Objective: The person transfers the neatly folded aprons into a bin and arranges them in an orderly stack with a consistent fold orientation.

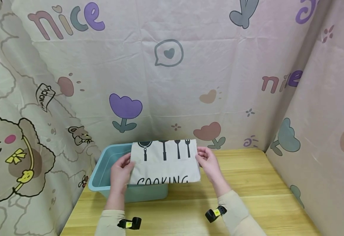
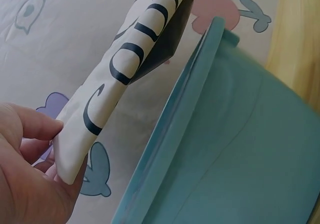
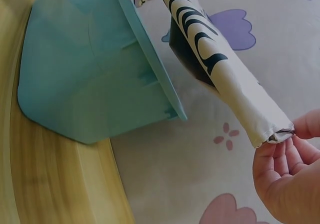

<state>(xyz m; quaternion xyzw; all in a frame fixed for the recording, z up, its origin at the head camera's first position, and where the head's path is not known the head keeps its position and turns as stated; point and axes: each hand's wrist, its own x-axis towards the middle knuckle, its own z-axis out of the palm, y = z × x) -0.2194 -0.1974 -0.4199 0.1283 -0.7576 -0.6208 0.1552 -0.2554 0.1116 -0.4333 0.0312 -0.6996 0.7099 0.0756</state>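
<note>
A folded white cloth [image 1: 163,167] printed with black kitchen utensils and the word COOKING is held up by both hands, one at each side. My left hand [image 1: 120,172] pinches its left edge, thumb on the near face and fingers behind. At the right edge my right hand [image 1: 209,162] does the same. The cloth overlaps the blue-green plastic bin [image 1: 145,194] in the head view; both wrist views show it above the bin's rim. Below the cloth a dark flap [image 2: 167,49] sticks out. Most of the bin's inside is hidden behind cloth and left hand.
The bin stands on a light wooden table [image 1: 248,183], toward its left side. Printed curtains [image 1: 172,85] with flowers and lettering hang behind the table and at both sides. Each forearm wears a black strap [image 1: 216,213] over a cream sleeve.
</note>
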